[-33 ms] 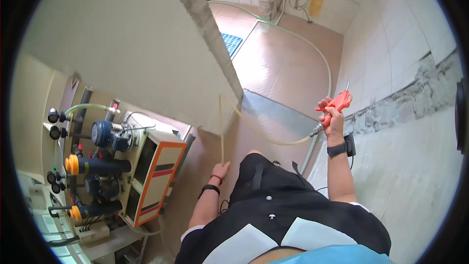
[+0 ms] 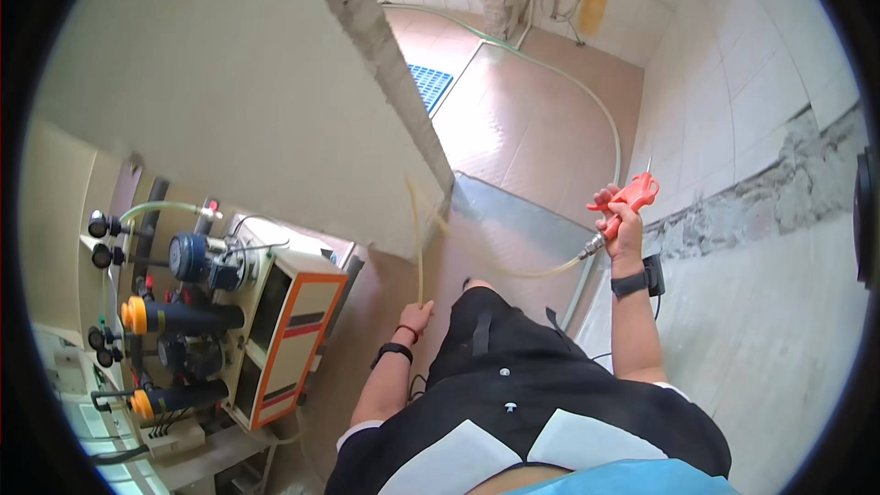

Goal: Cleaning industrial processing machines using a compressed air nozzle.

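The red blow gun was in my right hand, out to my right and above the floor, with its outlet end turned up and away from me. It had a smooth, glossy shell, while the metal fitting at its lower end was dull silver. From that fitting a soft, yellowish, see-through hose sagged in a loose curve, rose to a narrow bend and dropped almost straight to my left hand, which was closed round it beside my shorts. The partition ahead on my left was flat and pale, but its edge was ragged, grey and crumbly; a similar rough strip crossed the tiled wall on my right. The floor was pinkish with a wet-looking sheen. On my left stood a machine with an orange-edged cabinet, a ribbed blue motor and dark cylinders capped in orange. The gun itself was a bright coral red, chunky and curved, with a lever jutting out on its left side and a thin metal nozzle at the top. My fingers covered most of its grip. The hose blurred in the middle of its sag, its end was lost in my left fist, and the partition cut off part of a blue grid mat.
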A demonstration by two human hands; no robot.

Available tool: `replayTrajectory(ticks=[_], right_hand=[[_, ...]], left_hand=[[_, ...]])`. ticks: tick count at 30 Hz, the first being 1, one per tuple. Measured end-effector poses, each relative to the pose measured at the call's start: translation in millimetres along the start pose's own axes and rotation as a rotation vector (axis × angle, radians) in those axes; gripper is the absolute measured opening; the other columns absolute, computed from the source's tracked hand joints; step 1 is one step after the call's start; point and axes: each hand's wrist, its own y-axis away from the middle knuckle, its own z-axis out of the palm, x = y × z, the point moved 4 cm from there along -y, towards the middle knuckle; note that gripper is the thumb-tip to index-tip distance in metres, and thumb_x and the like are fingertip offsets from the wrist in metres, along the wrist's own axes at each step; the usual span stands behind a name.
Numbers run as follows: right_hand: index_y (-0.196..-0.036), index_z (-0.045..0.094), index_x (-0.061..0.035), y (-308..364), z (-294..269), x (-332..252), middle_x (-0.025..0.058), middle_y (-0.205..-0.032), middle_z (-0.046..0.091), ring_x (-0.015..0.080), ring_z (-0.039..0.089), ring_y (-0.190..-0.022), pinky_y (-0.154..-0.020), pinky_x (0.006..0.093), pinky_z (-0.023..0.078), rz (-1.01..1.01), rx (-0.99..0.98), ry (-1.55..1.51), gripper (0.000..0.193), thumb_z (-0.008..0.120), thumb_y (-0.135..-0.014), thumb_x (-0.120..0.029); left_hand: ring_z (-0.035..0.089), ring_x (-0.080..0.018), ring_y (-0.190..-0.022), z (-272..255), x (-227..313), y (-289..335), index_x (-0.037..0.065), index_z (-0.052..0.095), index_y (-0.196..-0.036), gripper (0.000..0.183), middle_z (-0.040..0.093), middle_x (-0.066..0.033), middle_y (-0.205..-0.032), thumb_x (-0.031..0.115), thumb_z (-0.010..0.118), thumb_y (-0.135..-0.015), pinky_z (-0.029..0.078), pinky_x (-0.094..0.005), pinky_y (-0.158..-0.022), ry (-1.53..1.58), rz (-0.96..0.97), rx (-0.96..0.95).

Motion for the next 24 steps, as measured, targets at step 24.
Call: replayTrajectory(ticks=[24], right_hand=[[-0.104, 0.051, 0.0028, -549, 66, -68, 0.0095, -0.097, 0.059, 0.0172, 0.058, -0.092, -0.05, 0.0193, 0.048, 0.355, -0.029, -0.282, 0.027, 0.051, -0.084, -0.016]], left_hand=[[0.051, -0.0229, -0.044, 20, 465, -423, 0.005, 0.068, -0.072, 0.043, 0.054, -0.0111, -0.053, 0.04, 0.047, -0.086, 0.042, -0.0381, -0.046, 0.037, -0.002, -0.379]])
